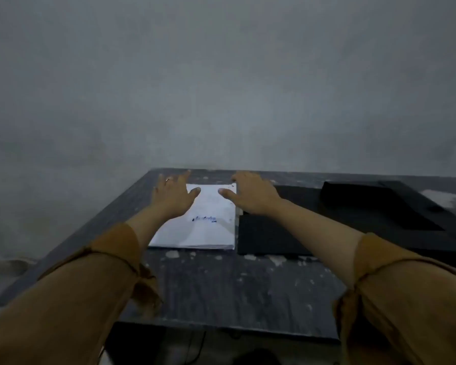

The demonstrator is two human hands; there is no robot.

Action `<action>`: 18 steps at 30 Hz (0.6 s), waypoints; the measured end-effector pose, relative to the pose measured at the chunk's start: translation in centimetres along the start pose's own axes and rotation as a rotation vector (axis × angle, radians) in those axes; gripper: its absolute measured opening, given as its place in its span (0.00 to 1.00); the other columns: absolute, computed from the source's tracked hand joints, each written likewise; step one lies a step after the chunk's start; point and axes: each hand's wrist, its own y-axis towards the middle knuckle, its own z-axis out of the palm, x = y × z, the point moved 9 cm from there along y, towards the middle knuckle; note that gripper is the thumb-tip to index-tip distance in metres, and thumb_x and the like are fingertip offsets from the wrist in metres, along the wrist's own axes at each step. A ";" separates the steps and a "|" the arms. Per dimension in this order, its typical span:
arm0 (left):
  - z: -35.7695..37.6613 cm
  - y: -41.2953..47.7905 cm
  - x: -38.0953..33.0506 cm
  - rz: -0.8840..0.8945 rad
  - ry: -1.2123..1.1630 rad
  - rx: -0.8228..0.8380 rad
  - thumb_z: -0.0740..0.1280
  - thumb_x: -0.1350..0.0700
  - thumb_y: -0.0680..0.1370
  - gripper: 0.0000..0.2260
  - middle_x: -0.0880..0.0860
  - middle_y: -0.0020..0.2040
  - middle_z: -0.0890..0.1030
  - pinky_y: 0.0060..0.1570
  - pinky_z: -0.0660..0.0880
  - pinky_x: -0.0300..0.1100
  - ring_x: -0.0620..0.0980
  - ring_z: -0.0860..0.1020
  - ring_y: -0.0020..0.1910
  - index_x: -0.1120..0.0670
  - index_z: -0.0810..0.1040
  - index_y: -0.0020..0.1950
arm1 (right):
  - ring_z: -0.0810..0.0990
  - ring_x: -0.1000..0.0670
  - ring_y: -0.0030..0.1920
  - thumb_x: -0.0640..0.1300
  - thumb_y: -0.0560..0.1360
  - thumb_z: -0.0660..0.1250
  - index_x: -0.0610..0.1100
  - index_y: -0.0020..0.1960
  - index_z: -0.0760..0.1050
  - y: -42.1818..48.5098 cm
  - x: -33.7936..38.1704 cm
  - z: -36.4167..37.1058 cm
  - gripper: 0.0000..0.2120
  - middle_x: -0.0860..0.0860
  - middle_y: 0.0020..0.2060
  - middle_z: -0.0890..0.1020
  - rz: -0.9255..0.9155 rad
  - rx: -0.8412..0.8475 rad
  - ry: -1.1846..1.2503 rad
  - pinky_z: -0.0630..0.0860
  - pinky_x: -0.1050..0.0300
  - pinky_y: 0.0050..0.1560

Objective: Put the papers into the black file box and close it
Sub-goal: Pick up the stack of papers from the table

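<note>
On your desk (221, 285) the black file box (353, 217) seems to lie open, just right of the papers (203, 227). Your left hand (173, 196) and right hand (250, 193), fingers spread, hold nothing; lift unevenly and sheets fan out.

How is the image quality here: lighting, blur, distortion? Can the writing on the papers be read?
Head view: dim, flat lighting; wide-angle bending toward the edges; the whole frame is soft. The blue writing on the papers is smeared and unreadable. The black file box shows little detail, its edges hard to separate. Left hand and right hand appear slightly blurred.
</note>
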 end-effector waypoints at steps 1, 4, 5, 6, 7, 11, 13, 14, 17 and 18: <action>0.8 -0.2 1.4 -0.042 0.003 0.063 0.53 0.42 0.78 0.29 0.60 0.77 0.58 0.76 0.49 0.56 0.61 0.52 0.77 0.50 0.51 0.77 | 0.69 0.44 0.69 0.61 0.77 0.56 0.42 0.69 0.67 0.2 0.1 1.4 0.29 0.45 0.70 0.70 0.031 0.059 0.048 0.67 0.47 0.66; 2.9 -0.9 4.6 -0.162 -0.166 0.231 0.55 0.46 0.80 0.28 0.56 0.78 0.55 0.75 0.52 0.52 0.59 0.54 0.77 0.54 0.52 0.77 | 0.72 0.42 0.64 0.60 0.77 0.56 0.41 0.65 0.69 0.7 0.2 5.3 0.26 0.43 0.65 0.72 0.138 0.210 0.143 0.71 0.46 0.61; 3.4 -1.1 5.2 -0.180 -0.225 0.260 0.56 0.48 0.80 0.27 0.56 0.78 0.55 0.74 0.53 0.49 0.57 0.55 0.77 0.56 0.54 0.77 | 0.75 0.42 0.57 0.60 0.77 0.56 0.41 0.59 0.72 0.9 0.1 6.6 0.24 0.43 0.59 0.75 0.188 0.247 0.172 0.74 0.48 0.55; 3.7 -1.4 5.6 -0.191 -0.243 0.278 0.56 0.50 0.80 0.26 0.57 0.78 0.55 0.74 0.54 0.47 0.57 0.56 0.76 0.59 0.56 0.76 | 0.75 0.43 0.47 0.60 0.76 0.57 0.42 0.48 0.74 1.2 -0.1 7.5 0.20 0.43 0.49 0.75 0.243 0.266 0.194 0.74 0.51 0.45; 3.7 -1.5 6.1 -0.200 -0.231 0.276 0.55 0.52 0.81 0.25 0.58 0.78 0.56 0.73 0.55 0.45 0.57 0.58 0.76 0.61 0.57 0.76 | 0.72 0.45 0.39 0.59 0.76 0.58 0.44 0.37 0.69 1.3 -0.3 8.2 0.19 0.44 0.40 0.73 0.276 0.280 0.229 0.69 0.55 0.35; 3.7 -1.5 8.1 -0.262 -0.205 0.262 0.55 0.56 0.81 0.22 0.64 0.74 0.64 0.69 0.62 0.47 0.61 0.65 0.71 0.66 0.65 0.71 | 0.71 0.45 0.46 0.49 0.76 0.62 0.37 0.48 0.74 1.2 -0.7 10.2 0.14 0.41 0.53 0.75 0.421 0.328 0.442 0.67 0.59 0.36; 3.4 -1.0 9.0 -0.290 -0.235 0.207 0.56 0.58 0.80 0.19 0.67 0.69 0.70 0.64 0.67 0.50 0.64 0.70 0.66 0.69 0.71 0.65 | 0.76 0.46 0.51 0.44 0.75 0.63 0.33 0.60 0.72 1.1 -1.3 10.6 0.19 0.39 0.60 0.76 0.506 0.279 0.567 0.68 0.57 0.41; 3.4 -0.8 9.4 -0.305 -0.268 0.183 0.57 0.60 0.80 0.17 0.69 0.67 0.72 0.60 0.68 0.51 0.65 0.72 0.62 0.71 0.74 0.60 | 0.77 0.45 0.54 0.42 0.75 0.63 0.32 0.61 0.71 1.1 -1.6 10.6 0.19 0.38 0.61 0.76 0.552 0.266 0.631 0.68 0.55 0.42; 3.6 -0.4 10.5 -0.366 -0.333 0.161 0.60 0.63 0.78 0.14 0.73 0.64 0.72 0.46 0.64 0.46 0.65 0.73 0.55 0.75 0.74 0.53 | 0.73 0.43 0.51 0.40 0.76 0.63 0.37 0.59 0.69 0.7 -2.1 10.3 0.13 0.42 0.55 0.72 0.642 0.258 0.761 0.68 0.53 0.46; 3.6 -0.3 11.0 -0.395 -0.362 0.141 0.61 0.63 0.78 0.16 0.74 0.64 0.71 0.44 0.63 0.46 0.68 0.73 0.58 0.77 0.72 0.57 | 0.71 0.43 0.49 0.40 0.76 0.63 0.37 0.62 0.68 0.7 -2.3 10.1 0.15 0.43 0.53 0.70 0.661 0.251 0.797 0.68 0.53 0.46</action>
